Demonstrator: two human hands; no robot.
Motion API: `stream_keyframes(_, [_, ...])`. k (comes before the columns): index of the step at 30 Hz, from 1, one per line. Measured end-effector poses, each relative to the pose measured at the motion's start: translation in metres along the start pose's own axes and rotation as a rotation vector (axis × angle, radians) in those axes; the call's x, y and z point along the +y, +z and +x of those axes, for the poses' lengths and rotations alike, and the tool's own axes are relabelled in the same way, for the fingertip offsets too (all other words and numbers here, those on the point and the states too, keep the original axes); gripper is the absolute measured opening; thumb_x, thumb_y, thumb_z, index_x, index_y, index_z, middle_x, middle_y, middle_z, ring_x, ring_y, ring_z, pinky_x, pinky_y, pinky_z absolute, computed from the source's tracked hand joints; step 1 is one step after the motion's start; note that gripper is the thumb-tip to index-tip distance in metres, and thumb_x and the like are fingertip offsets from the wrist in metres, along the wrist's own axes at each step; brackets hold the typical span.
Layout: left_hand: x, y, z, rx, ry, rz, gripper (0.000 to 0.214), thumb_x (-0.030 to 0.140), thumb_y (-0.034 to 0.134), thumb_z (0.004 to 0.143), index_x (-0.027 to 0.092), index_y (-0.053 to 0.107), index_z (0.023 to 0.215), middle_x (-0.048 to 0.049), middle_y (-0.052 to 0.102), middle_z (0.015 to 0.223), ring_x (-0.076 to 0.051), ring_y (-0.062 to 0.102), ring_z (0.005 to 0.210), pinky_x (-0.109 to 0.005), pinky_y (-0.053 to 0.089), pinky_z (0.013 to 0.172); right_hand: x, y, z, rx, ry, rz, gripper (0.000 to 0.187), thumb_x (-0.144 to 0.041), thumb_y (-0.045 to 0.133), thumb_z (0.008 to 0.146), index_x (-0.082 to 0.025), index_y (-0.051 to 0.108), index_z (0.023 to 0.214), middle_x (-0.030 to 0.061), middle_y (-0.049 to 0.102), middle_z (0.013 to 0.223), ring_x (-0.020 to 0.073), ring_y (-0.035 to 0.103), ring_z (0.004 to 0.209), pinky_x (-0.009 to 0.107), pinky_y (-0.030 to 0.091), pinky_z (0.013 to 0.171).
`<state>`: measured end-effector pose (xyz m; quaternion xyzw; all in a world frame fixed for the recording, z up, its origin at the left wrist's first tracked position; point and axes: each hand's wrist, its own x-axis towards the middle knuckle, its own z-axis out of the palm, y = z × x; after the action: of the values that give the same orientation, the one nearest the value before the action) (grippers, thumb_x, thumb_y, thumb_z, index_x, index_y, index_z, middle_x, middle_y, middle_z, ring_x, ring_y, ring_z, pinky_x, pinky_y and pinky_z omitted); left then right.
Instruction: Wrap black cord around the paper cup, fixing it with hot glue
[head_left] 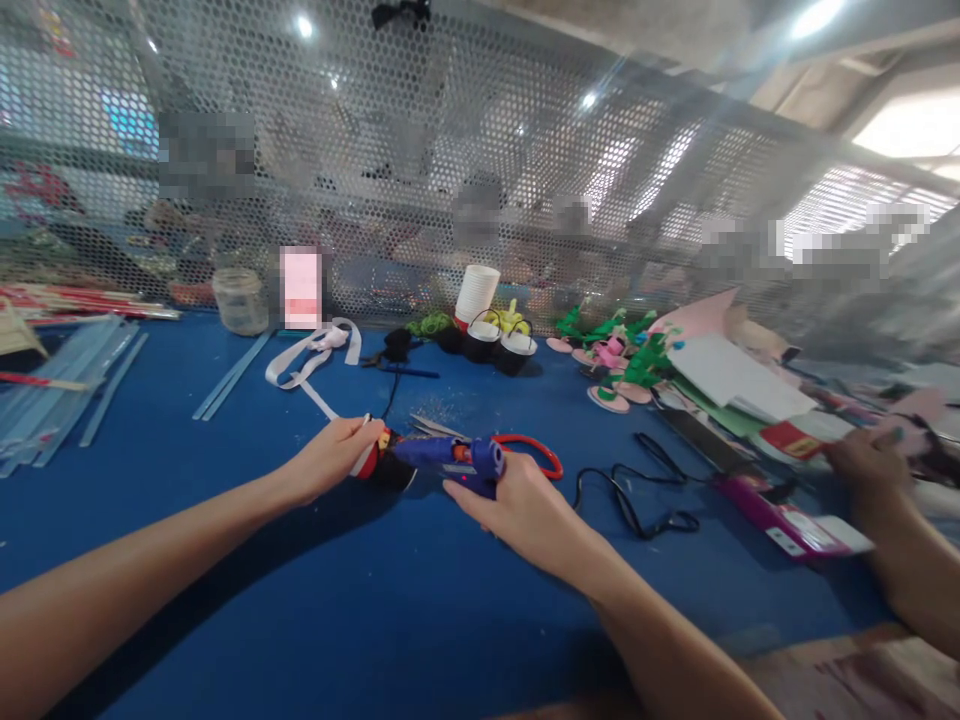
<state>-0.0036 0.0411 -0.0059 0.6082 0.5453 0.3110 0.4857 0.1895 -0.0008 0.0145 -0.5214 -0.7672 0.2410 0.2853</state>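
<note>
My left hand (337, 458) is closed on a small black-and-red cup-like piece (394, 472) with a light rim, tilted just above or on the blue table (315, 610). In my right hand (529, 510) is a blue glue gun (450, 455), gripped by its handle, with a small red light showing. Its nozzle points left and meets or nearly meets the piece; the exact contact is too small to tell. Scissors with red handles (536, 447) lie behind the glue gun, partly hidden by it. White ribbon (281, 368) trails from the back toward my left hand.
White stacked cups (477, 295) and small black-and-white buckets (516, 352) stand at the back. Glue sticks (67, 400) lie left. Green-leafed craft flowers (645, 360), papers (742, 380), a black cord (630, 505) and a magenta power strip (787, 520) lie right, near another person's hand (874, 475).
</note>
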Motion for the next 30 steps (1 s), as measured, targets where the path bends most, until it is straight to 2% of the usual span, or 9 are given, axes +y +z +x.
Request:
stream_keyframes(3, [-0.0006, 0.0002, 0.0001, -0.002, 0.011, 0.019, 0.035, 0.042, 0.037, 0.071, 0.012, 0.053, 0.061, 0.0041, 0.044, 0.046, -0.009, 0.035, 0.043, -0.021, 0.023, 0.042, 0.0007, 0.0, -0.0005, 0.037, -0.051, -0.045, 0.01, -0.023, 0.047, 0.07, -0.015, 0.054, 0.067, -0.0005, 0.053, 0.054, 0.0108, 0.048, 0.049, 0.019, 0.035, 0.042])
stream_keyframes(6, [-0.0007, 0.0007, 0.0001, -0.006, 0.022, 0.016, 0.035, 0.042, 0.036, 0.071, 0.013, 0.053, 0.061, 0.0041, 0.044, 0.047, -0.009, 0.035, 0.043, -0.021, 0.024, 0.042, 0.0022, 0.0, -0.0016, 0.005, -0.084, -0.062, 0.01, -0.021, 0.046, 0.07, -0.015, 0.053, 0.067, -0.0002, 0.054, 0.057, 0.0105, 0.047, 0.05, 0.02, 0.035, 0.045])
stream_keyframes(16, [-0.0007, 0.0013, -0.0004, 0.033, 0.033, 0.033, 0.032, 0.041, 0.038, 0.069, 0.014, 0.05, 0.056, 0.0041, 0.044, 0.044, -0.009, 0.035, 0.041, -0.02, 0.023, 0.04, 0.0006, 0.0007, -0.0036, 0.022, -0.15, -0.135, 0.005, -0.016, 0.049, 0.068, -0.017, 0.049, 0.063, -0.0007, 0.054, 0.058, 0.0105, 0.048, 0.049, 0.02, 0.034, 0.046])
stream_keyframes(30, [-0.001, 0.0012, -0.0014, 0.025, 0.053, 0.079, 0.034, 0.042, 0.037, 0.07, 0.015, 0.049, 0.054, 0.0049, 0.04, 0.044, -0.008, 0.031, 0.041, -0.02, 0.021, 0.04, -0.0004, 0.0002, -0.0048, 0.013, -0.157, -0.167, 0.006, -0.015, 0.05, 0.067, -0.017, 0.048, 0.062, -0.0013, 0.053, 0.057, 0.0103, 0.047, 0.049, 0.02, 0.033, 0.046])
